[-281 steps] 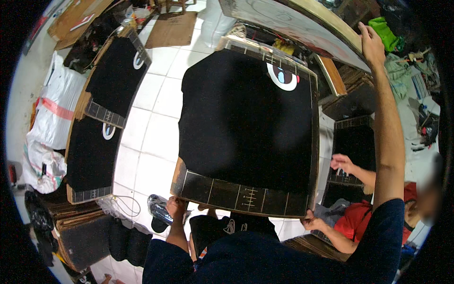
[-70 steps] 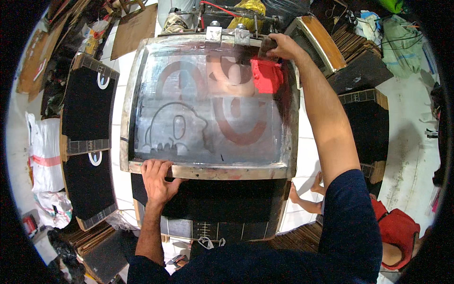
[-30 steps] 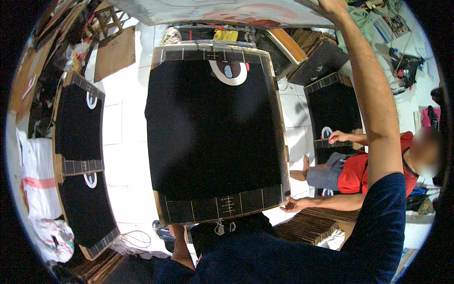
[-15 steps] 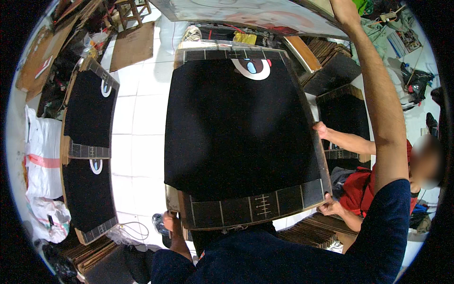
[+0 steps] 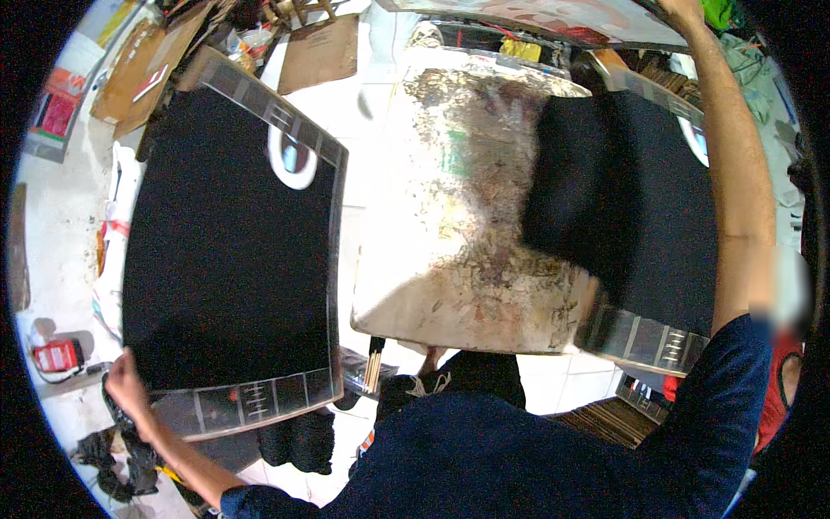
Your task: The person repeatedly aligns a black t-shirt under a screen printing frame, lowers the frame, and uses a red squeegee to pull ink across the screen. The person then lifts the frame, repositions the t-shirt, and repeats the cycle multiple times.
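On the left, my left hand (image 5: 130, 391) grips the near left corner of a flat board covered with black fabric (image 5: 229, 233). The cloth bears a printed white ring with blue inside (image 5: 294, 160), and ruled strips show at both ends of the board. High at the right, my right hand (image 5: 683, 16) holds the raised printing screen (image 5: 536, 19) by its frame; the fingers are partly cut off. Between them lies a stained, paint-crusted table top (image 5: 467, 199). A second black-fabric board (image 5: 666, 208) overlaps its right side, blurred, partly behind my right arm.
A co-worker in red (image 5: 782, 389) is at the right edge, mostly hidden by my arm. Stacked boards (image 5: 609, 424) stand low at the right. A cardboard sheet (image 5: 320, 54) lies on the far floor. A red object (image 5: 59, 355) sits at the left.
The central black-fabric board has shifted right, baring the stained table top. My left hand has left it and moved left to another board, now raised nearer. My right hand stays on the screen.
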`<action>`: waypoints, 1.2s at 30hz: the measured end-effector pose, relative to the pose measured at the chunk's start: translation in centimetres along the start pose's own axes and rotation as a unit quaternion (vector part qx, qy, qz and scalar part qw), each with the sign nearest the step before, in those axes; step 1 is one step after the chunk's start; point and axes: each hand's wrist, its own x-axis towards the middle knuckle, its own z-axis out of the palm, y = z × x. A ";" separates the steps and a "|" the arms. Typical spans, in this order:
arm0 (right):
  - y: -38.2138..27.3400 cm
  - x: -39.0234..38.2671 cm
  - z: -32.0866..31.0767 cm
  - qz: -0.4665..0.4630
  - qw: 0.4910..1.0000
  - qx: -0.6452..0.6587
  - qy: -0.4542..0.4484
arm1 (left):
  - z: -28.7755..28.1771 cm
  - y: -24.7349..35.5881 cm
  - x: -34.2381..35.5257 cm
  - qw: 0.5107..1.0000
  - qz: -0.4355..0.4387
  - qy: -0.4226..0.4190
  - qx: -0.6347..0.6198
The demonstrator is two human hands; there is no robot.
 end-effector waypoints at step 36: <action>-1.6 -3.3 -1.2 0.078 0.994 -0.046 -0.055 | 34.6 28.7 -18.9 0.838 0.016 -0.367 -0.404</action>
